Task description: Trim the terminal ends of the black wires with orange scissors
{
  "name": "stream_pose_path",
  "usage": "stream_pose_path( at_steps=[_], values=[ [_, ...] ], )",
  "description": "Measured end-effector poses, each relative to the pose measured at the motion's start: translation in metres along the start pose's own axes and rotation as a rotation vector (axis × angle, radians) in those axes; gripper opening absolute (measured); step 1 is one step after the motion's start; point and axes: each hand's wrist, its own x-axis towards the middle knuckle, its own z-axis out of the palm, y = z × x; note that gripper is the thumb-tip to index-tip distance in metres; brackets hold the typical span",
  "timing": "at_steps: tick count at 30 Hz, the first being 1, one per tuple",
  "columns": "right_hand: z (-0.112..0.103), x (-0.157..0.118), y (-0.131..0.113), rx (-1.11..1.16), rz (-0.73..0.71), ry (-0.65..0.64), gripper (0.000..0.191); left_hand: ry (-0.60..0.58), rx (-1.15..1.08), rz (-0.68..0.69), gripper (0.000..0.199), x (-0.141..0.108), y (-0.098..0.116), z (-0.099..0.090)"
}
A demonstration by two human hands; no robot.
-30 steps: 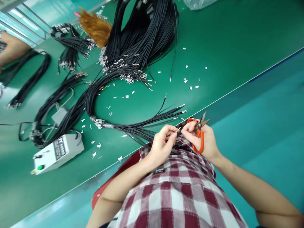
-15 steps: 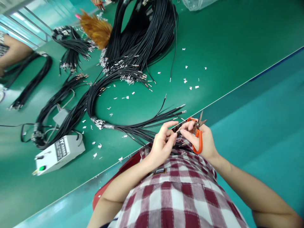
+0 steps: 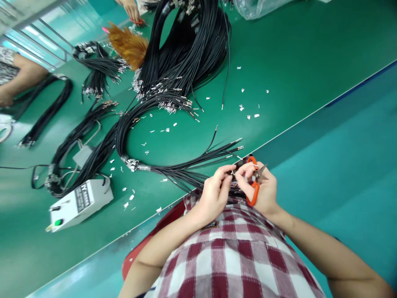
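At the table edge my left hand (image 3: 216, 191) pinches the end of a black cable between thumb and fingertips. My right hand (image 3: 260, 186) keeps orange-handled scissors (image 3: 253, 194) hooked in its fingers, their blades pointing away to the right. Its thumb and forefinger come close to the same cable end; a small pale bit shows there, too small to make out. A bundle of black cables (image 3: 182, 167) runs from the table toward my lap, its loose ends fanned beside my left hand. Some cable ends lie hidden behind my hands.
A big heap of black cables (image 3: 198, 49) lies at the back, beside a brown feather duster (image 3: 128, 46). A white box with a green button (image 3: 81, 205) stands at left. White scraps (image 3: 242, 107) dot the green table. Co-workers' hands (image 3: 132, 10) and an arm (image 3: 26, 74) show beyond.
The scissors have turned in my right hand, their blades swinging from upward to rightward. My right fingers have shifted slightly at the cable end. A co-worker's hand at the top shows more.
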Motion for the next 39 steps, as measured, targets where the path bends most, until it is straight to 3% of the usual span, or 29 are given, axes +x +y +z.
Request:
stream_pose_path(
  at_steps=[3, 6, 10, 14, 21, 28, 36, 39],
  values=[
    [-0.011, 0.005, 0.003, -0.104, -0.020, -0.072, 0.025, 0.017, -0.182, -0.051, 0.031, 0.002, 0.000, -0.003],
    [-0.030, 0.014, 0.009, -0.375, -0.071, -0.172, 0.024, 0.024, -0.392, -0.093, 0.033, 0.004, 0.001, -0.009],
    [-0.044, 0.019, 0.013, -0.874, -0.262, -0.275, 0.033, 0.021, -0.511, -0.119, 0.035, 0.006, 0.003, -0.015],
    [-0.040, 0.020, 0.008, -1.038, -0.439, -0.283, 0.038, 0.014, -0.543, -0.138, 0.038, 0.006, 0.004, -0.017],
    [-0.035, 0.027, 0.000, -1.132, -0.638, -0.214, 0.042, -0.023, -0.570, -0.132, 0.040, 0.007, 0.005, -0.017],
    [-0.035, 0.028, -0.004, -1.160, -0.743, -0.185, 0.039, -0.024, -0.592, -0.138, 0.037, 0.007, 0.007, -0.017],
    [-0.035, 0.028, 0.005, -1.045, -0.633, -0.262, 0.046, -0.053, -0.594, -0.172, 0.039, 0.008, 0.005, -0.020],
    [-0.038, 0.027, 0.006, -0.859, -0.497, -0.342, 0.048, -0.056, -0.515, -0.164, 0.038, 0.006, 0.001, -0.017]
  ],
)
